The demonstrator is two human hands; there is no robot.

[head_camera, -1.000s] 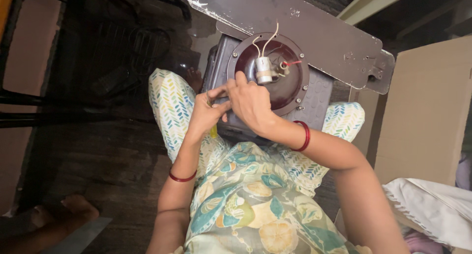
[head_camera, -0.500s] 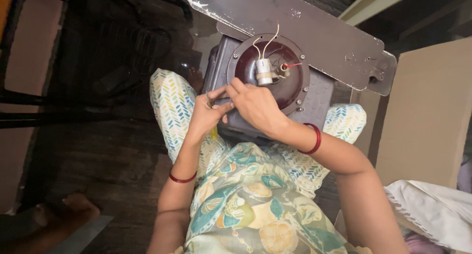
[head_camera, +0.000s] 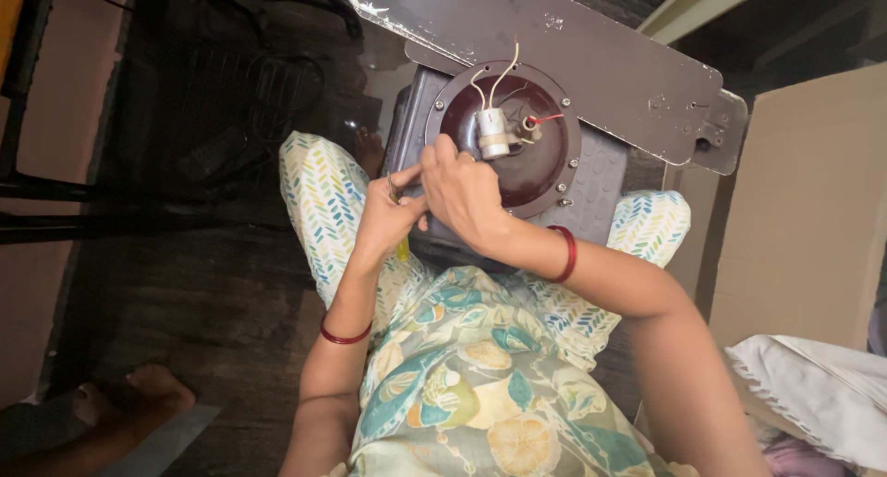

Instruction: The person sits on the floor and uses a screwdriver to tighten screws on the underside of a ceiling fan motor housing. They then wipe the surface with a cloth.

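Right hand (head_camera: 462,195) had crept slightly leftward along the motor (head_camera: 517,149) rim since a second before, fingers bent onto the left hand (head_camera: 386,220), which was pinched shut on a small tool (head_camera: 403,248) with a yellow handle. Work stayed at that rim. Motor sat on a grey box (head_camera: 601,186) between the knees, under a fan blade (head_camera: 545,48). A plain cardboard box (head_camera: 813,200) stood at right; no labels legible.

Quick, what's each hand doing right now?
Left hand: closed on a small yellow-handled tool.
Right hand: fingers curled at the fan motor rim; grip cannot be told.
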